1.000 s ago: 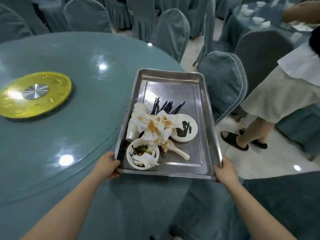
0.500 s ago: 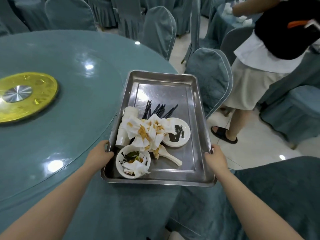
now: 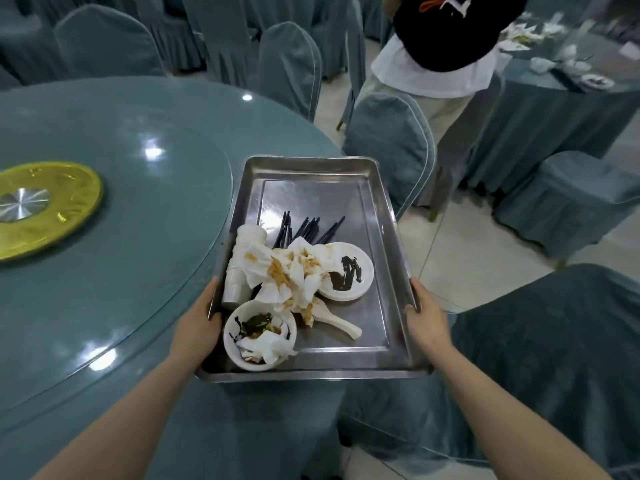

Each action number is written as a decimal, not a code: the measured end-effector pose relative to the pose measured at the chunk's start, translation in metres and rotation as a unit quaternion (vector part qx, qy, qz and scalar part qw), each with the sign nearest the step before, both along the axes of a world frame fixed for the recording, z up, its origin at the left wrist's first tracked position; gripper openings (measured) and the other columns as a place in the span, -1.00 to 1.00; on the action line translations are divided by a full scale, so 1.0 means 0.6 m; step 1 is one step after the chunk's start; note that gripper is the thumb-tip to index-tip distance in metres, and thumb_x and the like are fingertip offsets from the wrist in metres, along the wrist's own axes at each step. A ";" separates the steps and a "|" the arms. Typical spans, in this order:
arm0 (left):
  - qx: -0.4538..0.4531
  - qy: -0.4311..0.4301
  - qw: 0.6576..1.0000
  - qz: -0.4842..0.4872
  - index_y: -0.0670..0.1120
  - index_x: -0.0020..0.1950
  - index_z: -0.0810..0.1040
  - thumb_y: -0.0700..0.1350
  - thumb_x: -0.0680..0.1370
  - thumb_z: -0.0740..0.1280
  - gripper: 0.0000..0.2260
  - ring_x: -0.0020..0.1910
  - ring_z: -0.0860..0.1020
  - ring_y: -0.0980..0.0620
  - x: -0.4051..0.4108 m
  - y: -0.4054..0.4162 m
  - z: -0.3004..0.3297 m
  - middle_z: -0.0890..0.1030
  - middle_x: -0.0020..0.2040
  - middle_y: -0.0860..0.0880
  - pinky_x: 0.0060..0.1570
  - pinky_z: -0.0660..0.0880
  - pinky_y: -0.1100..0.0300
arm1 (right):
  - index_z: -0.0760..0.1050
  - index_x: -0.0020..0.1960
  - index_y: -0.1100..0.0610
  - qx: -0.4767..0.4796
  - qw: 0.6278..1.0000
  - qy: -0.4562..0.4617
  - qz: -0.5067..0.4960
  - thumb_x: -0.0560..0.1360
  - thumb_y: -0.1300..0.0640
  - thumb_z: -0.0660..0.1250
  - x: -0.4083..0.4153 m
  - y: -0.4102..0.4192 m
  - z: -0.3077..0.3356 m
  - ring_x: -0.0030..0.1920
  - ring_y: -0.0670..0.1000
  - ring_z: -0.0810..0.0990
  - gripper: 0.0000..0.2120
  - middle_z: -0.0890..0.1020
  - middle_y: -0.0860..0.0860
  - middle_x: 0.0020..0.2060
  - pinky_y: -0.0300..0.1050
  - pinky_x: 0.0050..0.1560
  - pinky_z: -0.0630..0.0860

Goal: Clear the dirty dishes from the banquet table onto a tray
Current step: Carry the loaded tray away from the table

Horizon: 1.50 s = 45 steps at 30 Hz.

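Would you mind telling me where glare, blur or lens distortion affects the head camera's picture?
Head view: ceiling lights leave bright glare spots on the glass tabletop and a sheen on the tray; the far table at top right looks smeared; wide-angle bending curves the chairs near the edges.

Chopsticks [image 3: 304, 230] near ends buried under napkins [image 3: 291, 271]; bystander [image 3: 446, 46] cut off by top edge.

My two arms come into view bare from the lower corners, no sleeves reaching the forearms and no watch, band or bracelet at either wrist. My left hand [image 3: 195, 323] and my right hand [image 3: 427, 318] wear no gloves and no rings. My fingernails look short and plain, unpainted.
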<state>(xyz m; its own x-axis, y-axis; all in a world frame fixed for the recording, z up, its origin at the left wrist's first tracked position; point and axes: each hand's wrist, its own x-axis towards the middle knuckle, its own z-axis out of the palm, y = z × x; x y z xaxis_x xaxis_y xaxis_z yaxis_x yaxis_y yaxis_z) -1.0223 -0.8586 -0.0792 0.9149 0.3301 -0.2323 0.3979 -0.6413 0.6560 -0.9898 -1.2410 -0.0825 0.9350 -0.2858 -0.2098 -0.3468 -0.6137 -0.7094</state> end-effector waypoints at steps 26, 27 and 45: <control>-0.106 -0.175 0.964 -0.167 0.31 0.34 0.32 -0.18 0.44 0.23 -0.45 0.09 0.53 0.02 -0.098 -0.145 0.266 0.55 0.11 0.23 -0.08 0.36 0.16 | 0.32 0.44 -0.05 -0.025 0.984 -0.132 -0.120 0.53 0.26 0.23 -0.268 -0.162 0.269 0.32 0.08 0.45 -0.48 0.47 -0.03 0.35 -0.02 0.29 0.38; -0.104 -0.176 0.964 -0.171 0.30 0.35 0.32 -0.21 0.45 0.23 -0.43 0.09 0.53 0.01 -0.091 -0.160 0.270 0.56 0.11 0.21 -0.10 0.36 0.16 | 0.32 0.44 -0.06 -0.027 0.982 -0.134 -0.128 0.53 0.26 0.23 -0.270 -0.177 0.276 0.30 0.08 0.47 -0.48 0.48 -0.02 0.34 -0.03 0.26 0.39; -0.138 -0.229 0.904 -0.332 0.33 0.35 0.32 -0.21 0.48 0.29 -0.43 -0.09 0.48 0.32 -0.012 -0.727 0.323 0.52 0.06 0.21 -0.18 0.36 0.35 | 0.40 0.35 -0.17 -0.082 0.927 -0.166 -0.326 0.46 0.23 0.30 -0.424 -0.657 0.353 0.14 0.13 0.56 -0.47 0.60 0.02 0.18 -0.07 0.10 0.43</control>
<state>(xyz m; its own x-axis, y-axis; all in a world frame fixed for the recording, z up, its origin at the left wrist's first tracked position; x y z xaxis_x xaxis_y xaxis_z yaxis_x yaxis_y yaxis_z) -1.0296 -1.2946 0.1148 0.9110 -0.3407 0.2324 -0.3700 -0.4262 0.8255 -1.2442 -1.6353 0.1291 0.5579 -0.8156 0.1536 -0.4614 -0.4587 -0.7594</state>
